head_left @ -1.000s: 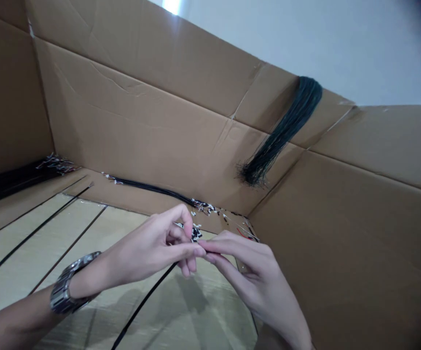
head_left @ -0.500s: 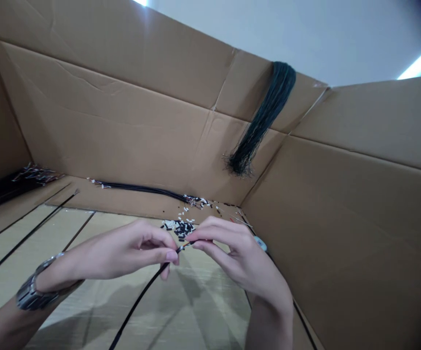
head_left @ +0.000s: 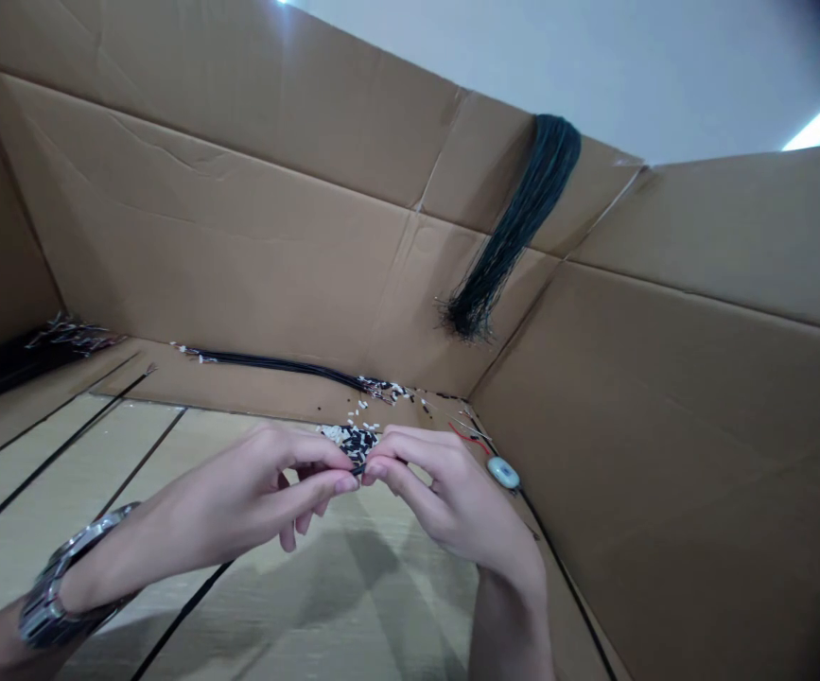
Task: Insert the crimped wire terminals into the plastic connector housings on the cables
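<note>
My left hand (head_left: 253, 492), with a metal-banded watch (head_left: 73, 577) on its wrist, is closed in a pinch on a black cable (head_left: 186, 610). The cable runs from under that hand down to the lower left. Close against it, my right hand (head_left: 444, 487) pinches the cable's end between thumb and fingers. Only a short dark piece shows between the two sets of fingertips, and the wire ends are hidden. Just behind the fingertips lies a pile of small black and white tube pieces (head_left: 357, 440) on the table (head_left: 296, 605).
Cardboard walls (head_left: 260, 255) enclose the table. Dark thin wires (head_left: 523, 227) hang over the back wall. A black cable bundle (head_left: 282, 366) lies along its foot, and more cables (head_left: 5, 369) sit at left. A small pale oval object (head_left: 503, 472) is beside my right hand.
My hands have drawn together, and the coloured wires that showed between them are now covered. The cable's lower part has swung left. More of the pale oval object and a red wire shows.
</note>
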The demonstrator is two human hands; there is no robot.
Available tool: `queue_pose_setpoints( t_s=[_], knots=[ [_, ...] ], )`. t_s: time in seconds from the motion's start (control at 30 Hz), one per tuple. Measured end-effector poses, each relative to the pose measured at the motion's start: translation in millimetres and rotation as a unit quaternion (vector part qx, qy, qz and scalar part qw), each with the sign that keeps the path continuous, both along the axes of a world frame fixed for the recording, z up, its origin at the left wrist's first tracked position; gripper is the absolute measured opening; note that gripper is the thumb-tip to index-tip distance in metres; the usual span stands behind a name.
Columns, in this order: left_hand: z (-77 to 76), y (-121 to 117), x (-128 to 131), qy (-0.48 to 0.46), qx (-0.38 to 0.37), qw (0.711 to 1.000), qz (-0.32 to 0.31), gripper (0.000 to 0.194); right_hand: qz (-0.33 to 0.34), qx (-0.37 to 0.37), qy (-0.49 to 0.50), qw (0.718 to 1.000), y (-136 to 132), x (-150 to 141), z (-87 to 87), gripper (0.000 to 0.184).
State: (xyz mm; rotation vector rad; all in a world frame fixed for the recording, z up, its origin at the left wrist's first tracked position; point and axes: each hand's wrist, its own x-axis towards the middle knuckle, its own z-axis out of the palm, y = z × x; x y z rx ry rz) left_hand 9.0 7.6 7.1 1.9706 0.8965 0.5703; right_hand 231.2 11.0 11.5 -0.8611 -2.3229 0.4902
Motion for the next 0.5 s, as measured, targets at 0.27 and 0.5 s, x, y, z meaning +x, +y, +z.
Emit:
queue_pose_setpoints(
  t_s=[0.27, 0.5],
  knots=[
    [-11.8, 10.7, 5.8, -0.008, 0.036, 0.999, 0.026, 0.033, -0.056, -0.019, 0.006, 0.998, 5.7, 2.8, -3.5, 0.03],
    [-15.1, 10.0, 16.4, -0.085, 0.053, 0.995, 0.021, 0.039, -0.049, -0.018, 0.055, 0.997, 2.5, -4.3, -1.7, 0.033]
  ],
)
